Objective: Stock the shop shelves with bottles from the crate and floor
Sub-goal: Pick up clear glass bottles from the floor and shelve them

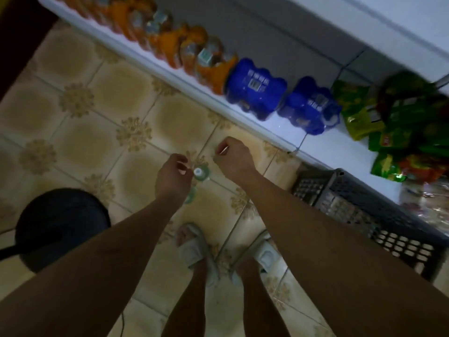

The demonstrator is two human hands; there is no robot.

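both arms reach down toward a green bottle [201, 171] with a white cap standing on the tiled floor [73, 132], left of the dark crate [364, 215]. the left hand [173, 175] curls its fingers beside the cap, apparently about to grip it; actual contact cannot be told. the right hand [233, 156] hangs loosely curled, holding nothing, near the low white shelf [170, 76] of orange and blue multipacks.

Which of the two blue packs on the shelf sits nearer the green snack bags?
The right blue pack, beside the green snack bags; the left blue pack adjoins the orange packs.
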